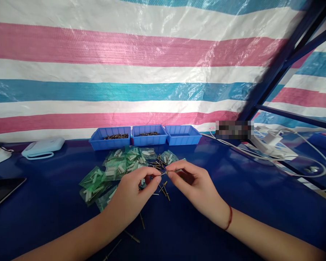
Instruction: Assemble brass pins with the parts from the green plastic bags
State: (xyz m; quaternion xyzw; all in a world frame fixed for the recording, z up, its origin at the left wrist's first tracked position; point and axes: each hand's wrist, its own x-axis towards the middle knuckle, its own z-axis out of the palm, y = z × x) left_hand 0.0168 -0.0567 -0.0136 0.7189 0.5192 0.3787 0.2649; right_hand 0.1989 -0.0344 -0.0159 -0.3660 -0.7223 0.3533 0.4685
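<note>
Clamped by thumb and forefinger of both the left hand (133,192) and the right hand (199,186), a slim metal pin (163,174) sits just below mid-frame. Loose pins (167,196) lie near it; green-tinted packets (114,172) spread left of centre, any printing too small to read. Blue bins (111,144) stand above them. At right, pixelation covers a dark object (234,129), its markings unreadable.

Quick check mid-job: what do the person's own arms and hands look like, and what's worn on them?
Both the left hand and right hand are bare, without gloves. No sleeve shows on the visible left forearm or right forearm. A thin, dark-red, cord-like bracelet circles the right wrist; nothing is seen on the left wrist.
</note>
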